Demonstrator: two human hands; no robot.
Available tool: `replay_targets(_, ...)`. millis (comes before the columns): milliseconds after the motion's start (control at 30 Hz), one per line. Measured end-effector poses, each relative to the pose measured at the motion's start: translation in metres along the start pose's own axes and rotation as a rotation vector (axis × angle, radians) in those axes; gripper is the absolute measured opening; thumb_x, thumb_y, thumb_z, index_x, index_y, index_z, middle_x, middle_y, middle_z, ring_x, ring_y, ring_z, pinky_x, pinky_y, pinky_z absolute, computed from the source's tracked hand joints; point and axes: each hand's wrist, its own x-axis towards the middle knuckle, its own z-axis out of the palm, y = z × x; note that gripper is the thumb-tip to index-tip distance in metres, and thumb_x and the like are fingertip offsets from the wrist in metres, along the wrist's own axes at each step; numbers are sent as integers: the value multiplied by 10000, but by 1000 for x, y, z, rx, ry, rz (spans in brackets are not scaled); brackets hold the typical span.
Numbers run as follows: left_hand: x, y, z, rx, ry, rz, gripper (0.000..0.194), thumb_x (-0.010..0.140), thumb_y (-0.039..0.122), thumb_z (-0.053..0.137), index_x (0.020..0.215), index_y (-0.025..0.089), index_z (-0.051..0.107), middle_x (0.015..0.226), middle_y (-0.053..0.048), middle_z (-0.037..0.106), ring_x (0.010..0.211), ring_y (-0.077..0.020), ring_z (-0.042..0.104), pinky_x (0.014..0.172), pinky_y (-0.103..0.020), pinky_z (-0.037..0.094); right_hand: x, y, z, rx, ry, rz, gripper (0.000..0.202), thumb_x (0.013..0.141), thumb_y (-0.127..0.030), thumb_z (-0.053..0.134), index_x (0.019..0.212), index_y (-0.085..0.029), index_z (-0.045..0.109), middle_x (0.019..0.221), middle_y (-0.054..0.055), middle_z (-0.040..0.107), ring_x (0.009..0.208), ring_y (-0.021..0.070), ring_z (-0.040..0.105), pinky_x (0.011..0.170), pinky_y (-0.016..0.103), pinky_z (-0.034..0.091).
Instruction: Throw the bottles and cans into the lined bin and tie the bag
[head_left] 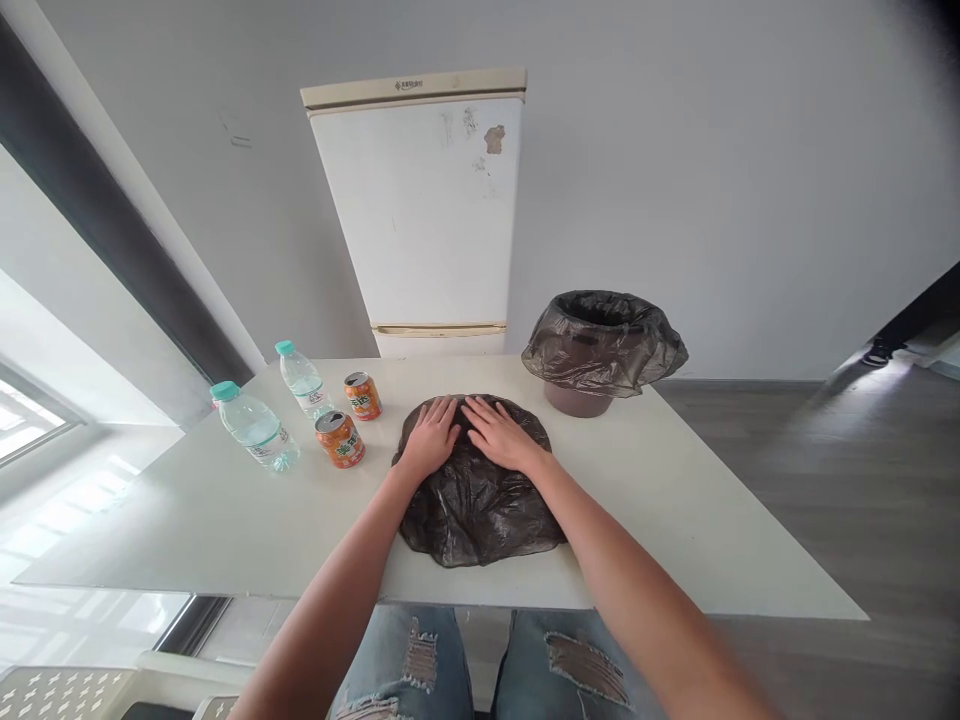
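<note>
A dark, see-through plastic bag point(480, 510) lies spread and wrinkled near the front middle of the white table point(697, 520). On its far part rests my left hand point(433, 437), palm down with the fingers stretched out. Close beside it, my right hand point(499, 435) also lies flat on the bag, fingers pointing away from me. Neither hand grips anything. Part of the bag is hidden under my hands and forearms.
Two clear bottles point(259, 430) point(302, 382) with green caps and two orange cans point(340, 440) point(363, 396) stand at the left. A brown bin point(577, 400) lined with a dark bag is at the back right. Behind the table stands a white fridge point(427, 210).
</note>
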Motion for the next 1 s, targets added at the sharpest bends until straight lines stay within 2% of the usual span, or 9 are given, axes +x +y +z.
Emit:
replay_targets(133,-5,-11,22,107,-122,-124,630,1074,414,407,1640,136,413,1712,-170,381,1614,-383,298,1285,-576,320,3,-1,15,-24,-149,93,678,1110,-550,231,1716,-247,276,1794,42,152,1668,279,138,1342,546,156)
replay_targets(367,-13,-27,14,70,-178,-128,654,1084,513,405,1652,188,413,1734,-119,348,1627,-360,273,1275,-546,361,-2,10,11,-49,-149,175,649,1103,-544,269,1702,-300,324,1738,54,347,1521,335,474,1232,508,406)
replay_targets(467,-13,-28,11,56,-194,-122,650,1087,522,399,1654,203,411,1737,-100,348,1628,-355,272,1273,-540,366,-4,19,8,35,-29,144,590,1077,-474,388,1614,-259,503,1641,76,513,1438,301,566,1202,439,446)
replay_targets(567,-13,-29,11,43,-207,-124,647,1086,525,402,1650,208,416,1740,-95,346,1629,-356,267,1276,-540,361,-4,29,4,204,161,178,453,1045,-379,427,1333,-212,734,1388,91,721,1246,248,687,1090,372,528)
replay_targets(667,-12,-28,10,24,-182,-114,626,1074,500,440,1620,193,461,1718,-122,390,1610,-356,316,1271,-539,366,-5,30,-2,191,344,292,442,1038,-314,369,1148,-182,776,1144,118,785,1066,257,720,975,382,569)
replay_targets(733,-9,-24,6,-9,-112,-72,590,1064,474,467,1581,194,510,1665,-136,471,1555,-327,420,1266,-509,380,-3,25,-5,66,425,266,450,1040,-289,351,1183,-183,764,1216,137,759,1160,275,677,1029,403,538)
replay_targets(800,-6,-21,2,-38,-9,-21,525,1069,425,448,1542,222,553,1599,-119,551,1489,-282,501,1265,-471,388,-1,18,-4,-58,413,185,482,1060,-300,330,1336,-193,711,1449,134,660,1370,285,566,1165,439,448)
replay_targets(900,-4,-18,0,16,95,-44,521,1070,374,417,1557,229,537,1636,-118,506,1551,-301,420,1299,-516,318,4,12,3,-154,220,123,575,1099,-411,297,1603,-216,493,1746,74,332,1621,291,263,1316,536,220)
replay_targets(1000,-7,-23,5,111,30,-166,619,1053,434,468,1615,176,464,1711,-162,389,1618,-387,281,1308,-602,244,5,18,13,-140,-12,195,694,1103,-578,216,1696,-235,326,1793,48,183,1666,286,134,1333,588,122)
